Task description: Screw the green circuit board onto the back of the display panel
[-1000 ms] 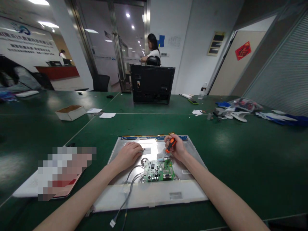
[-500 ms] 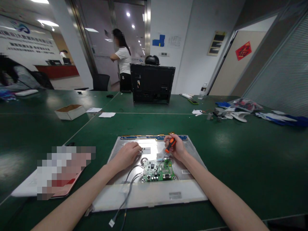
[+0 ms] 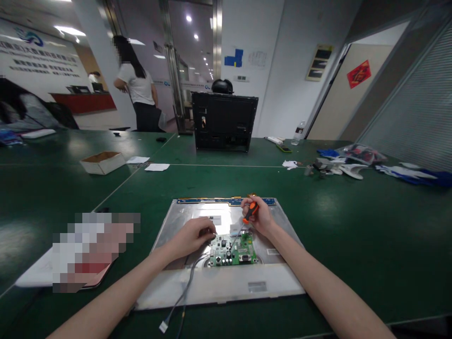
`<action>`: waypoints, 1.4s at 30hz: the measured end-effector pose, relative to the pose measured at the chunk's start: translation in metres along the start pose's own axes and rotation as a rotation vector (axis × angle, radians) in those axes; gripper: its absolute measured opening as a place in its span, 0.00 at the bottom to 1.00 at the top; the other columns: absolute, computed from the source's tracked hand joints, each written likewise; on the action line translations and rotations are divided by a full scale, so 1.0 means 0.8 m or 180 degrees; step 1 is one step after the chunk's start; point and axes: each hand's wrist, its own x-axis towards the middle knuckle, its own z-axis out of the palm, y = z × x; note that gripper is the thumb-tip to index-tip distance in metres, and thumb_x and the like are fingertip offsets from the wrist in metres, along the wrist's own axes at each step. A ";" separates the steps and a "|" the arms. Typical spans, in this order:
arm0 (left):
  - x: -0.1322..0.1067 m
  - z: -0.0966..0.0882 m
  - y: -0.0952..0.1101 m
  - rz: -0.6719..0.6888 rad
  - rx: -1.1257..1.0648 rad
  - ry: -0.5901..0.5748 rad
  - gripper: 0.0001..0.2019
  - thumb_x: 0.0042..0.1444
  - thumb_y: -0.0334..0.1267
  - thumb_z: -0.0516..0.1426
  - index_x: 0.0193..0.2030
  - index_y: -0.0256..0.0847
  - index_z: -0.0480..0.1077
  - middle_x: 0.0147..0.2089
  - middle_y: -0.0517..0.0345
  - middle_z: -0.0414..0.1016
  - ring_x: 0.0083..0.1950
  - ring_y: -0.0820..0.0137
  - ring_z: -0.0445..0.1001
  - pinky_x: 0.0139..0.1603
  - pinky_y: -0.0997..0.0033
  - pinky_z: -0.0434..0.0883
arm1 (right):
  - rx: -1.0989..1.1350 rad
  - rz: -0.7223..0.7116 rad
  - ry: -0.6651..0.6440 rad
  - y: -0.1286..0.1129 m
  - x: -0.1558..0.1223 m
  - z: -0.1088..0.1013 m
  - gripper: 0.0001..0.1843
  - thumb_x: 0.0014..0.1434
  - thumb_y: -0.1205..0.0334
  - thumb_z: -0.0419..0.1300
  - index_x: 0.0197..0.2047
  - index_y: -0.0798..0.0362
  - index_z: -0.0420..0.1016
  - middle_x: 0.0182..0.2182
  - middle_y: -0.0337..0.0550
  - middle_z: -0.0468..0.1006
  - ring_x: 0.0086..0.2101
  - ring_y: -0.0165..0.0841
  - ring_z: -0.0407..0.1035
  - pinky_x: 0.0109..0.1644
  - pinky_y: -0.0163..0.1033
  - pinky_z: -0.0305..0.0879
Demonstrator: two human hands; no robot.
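A metal-backed display panel (image 3: 243, 284) lies flat before me, with a green circuit board (image 3: 233, 249) on its back. My right hand (image 3: 261, 217) is closed around the orange-and-black handle of a screwdriver (image 3: 251, 212); its thin shaft slants down and left over the board. My left hand (image 3: 196, 236) has its fingers bent together at the board's upper left corner. Whatever may be between those fingertips is hidden. Grey cables (image 3: 192, 278) run from beside the board over the panel's near edge to a white plug (image 3: 163, 326).
A blurred-out pink and white item (image 3: 102, 249) lies left of the panel. Farther back are an open box (image 3: 103, 163), white papers (image 3: 157, 167) and a black monitor housing (image 3: 225, 121). Small parts and bags (image 3: 360, 155) lie at the right. A person (image 3: 136, 84) stands beyond the table.
My left hand has come nearer and slightly right, from the panel's bare metal to the board's corner. My right hand and the screwdriver stay put. The standing person has moved left.
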 end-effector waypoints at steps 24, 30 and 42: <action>0.000 -0.002 -0.006 -0.0332 -0.0566 -0.0164 0.07 0.52 0.28 0.56 0.38 0.38 0.73 0.35 0.57 0.73 0.34 0.71 0.70 0.35 0.72 0.67 | 0.0031 -0.0041 0.0008 0.000 -0.001 0.001 0.18 0.51 0.47 0.57 0.23 0.55 0.71 0.11 0.32 0.58 0.13 0.22 0.45 0.14 0.31 0.39; 0.002 -0.003 -0.010 -0.0414 -0.0516 -0.0164 0.05 0.53 0.30 0.57 0.36 0.38 0.73 0.34 0.58 0.73 0.33 0.71 0.69 0.35 0.73 0.66 | 0.0054 -0.0016 0.0005 -0.002 -0.003 0.003 0.18 0.52 0.48 0.57 0.23 0.55 0.71 0.12 0.32 0.59 0.13 0.22 0.45 0.14 0.31 0.39; 0.003 -0.006 -0.007 -0.0390 -0.0602 -0.0226 0.05 0.55 0.31 0.57 0.35 0.38 0.74 0.36 0.58 0.73 0.35 0.72 0.70 0.36 0.74 0.66 | 0.0215 0.0000 0.0093 -0.003 -0.002 0.002 0.17 0.51 0.48 0.59 0.24 0.54 0.71 0.13 0.33 0.60 0.14 0.23 0.47 0.15 0.31 0.39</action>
